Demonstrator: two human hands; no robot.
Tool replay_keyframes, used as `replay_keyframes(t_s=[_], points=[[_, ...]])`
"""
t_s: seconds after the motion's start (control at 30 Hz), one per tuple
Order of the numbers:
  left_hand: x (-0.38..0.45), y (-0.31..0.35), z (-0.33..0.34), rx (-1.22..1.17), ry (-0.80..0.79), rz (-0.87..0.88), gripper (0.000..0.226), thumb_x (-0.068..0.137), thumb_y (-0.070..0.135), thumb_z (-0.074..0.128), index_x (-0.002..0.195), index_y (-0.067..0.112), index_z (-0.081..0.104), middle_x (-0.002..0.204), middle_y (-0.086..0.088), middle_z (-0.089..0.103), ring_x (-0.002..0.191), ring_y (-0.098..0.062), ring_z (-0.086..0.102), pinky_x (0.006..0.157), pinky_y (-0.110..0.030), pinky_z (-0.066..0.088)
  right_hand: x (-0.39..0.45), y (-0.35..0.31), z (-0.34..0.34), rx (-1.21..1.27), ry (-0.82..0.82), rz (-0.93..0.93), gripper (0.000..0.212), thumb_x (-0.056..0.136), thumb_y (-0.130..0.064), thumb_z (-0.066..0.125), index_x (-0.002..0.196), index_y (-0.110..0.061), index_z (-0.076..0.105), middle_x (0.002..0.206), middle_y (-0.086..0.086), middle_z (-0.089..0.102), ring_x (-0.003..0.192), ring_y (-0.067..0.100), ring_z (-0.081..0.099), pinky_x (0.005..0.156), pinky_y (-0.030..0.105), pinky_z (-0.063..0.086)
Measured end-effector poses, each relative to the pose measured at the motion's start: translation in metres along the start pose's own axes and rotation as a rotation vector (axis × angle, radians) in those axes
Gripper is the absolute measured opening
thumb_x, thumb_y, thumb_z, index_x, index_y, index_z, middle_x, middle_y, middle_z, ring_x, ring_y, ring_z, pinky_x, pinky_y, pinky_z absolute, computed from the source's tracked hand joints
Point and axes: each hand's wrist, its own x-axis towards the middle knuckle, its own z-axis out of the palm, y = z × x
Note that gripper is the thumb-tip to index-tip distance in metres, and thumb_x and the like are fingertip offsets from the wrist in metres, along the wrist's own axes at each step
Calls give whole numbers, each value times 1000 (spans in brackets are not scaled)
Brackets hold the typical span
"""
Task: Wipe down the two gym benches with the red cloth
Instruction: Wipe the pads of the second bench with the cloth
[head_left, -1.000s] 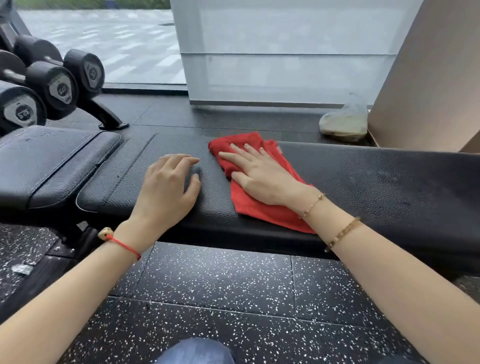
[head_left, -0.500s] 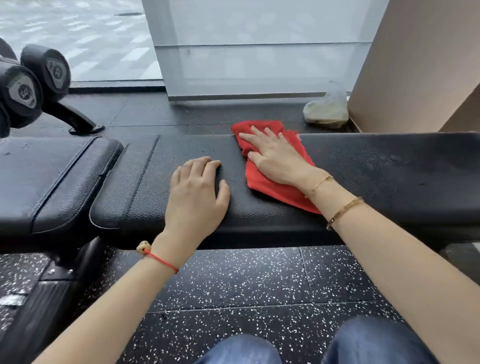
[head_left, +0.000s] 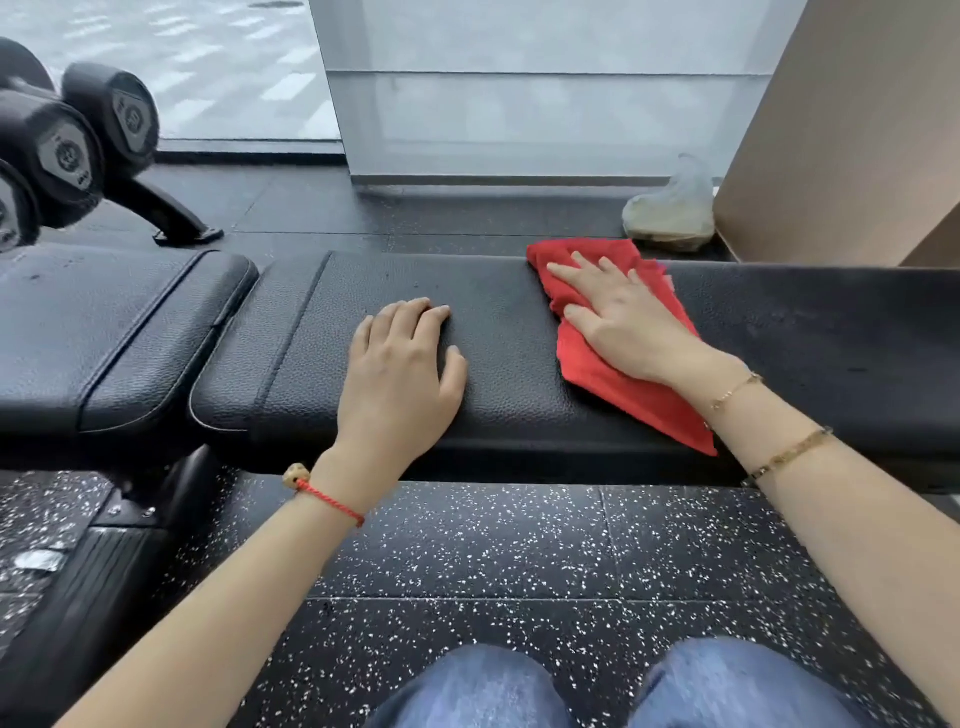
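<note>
A long black padded bench (head_left: 509, 322) runs across the view in front of me. The red cloth (head_left: 597, 364) lies spread on it right of centre, reaching from the far edge to the near edge. My right hand (head_left: 618, 317) presses flat on the cloth with straight, spread fingers. My left hand (head_left: 402, 376) rests on the bare pad to the left of the cloth, palm down with the fingers slightly bent. A second black bench pad (head_left: 104, 322) lies at the left, end to end with the first.
Black dumbbells (head_left: 78, 140) sit on a rack at the far left. A clear plastic bag (head_left: 670, 213) lies on the floor behind the bench, beside a brown wall panel (head_left: 841, 135). Speckled black rubber floor (head_left: 519, 545) lies between the bench and my knees.
My right hand has slid the red cloth rightward along the bench, widening the gap to my left hand. The left hand has stayed on the pad. The view has shifted right.
</note>
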Motion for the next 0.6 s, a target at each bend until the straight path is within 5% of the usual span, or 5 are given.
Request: replay_keyframes(t_s=[0.37,0.6], points=[[1,1,-1,-5,-1,-10,44,95,31,47,137,18,51,143,-1,49,137,-21,38,118,-39,23,-20,-45,25,-25,-24,-305,53,100,-33,36,150,-39,21,162,-6,10,150,19,4,122,39,-2],[0,0,-1,1,-4,-8,43,96,31,47,137,17,50,144,-2,48,137,-22,37,118,-40,23,-10,0,0,-13,-16,-103,52,100,-32,36,151,-38,22,162,-6,9,150,18,4,122,38,-2]])
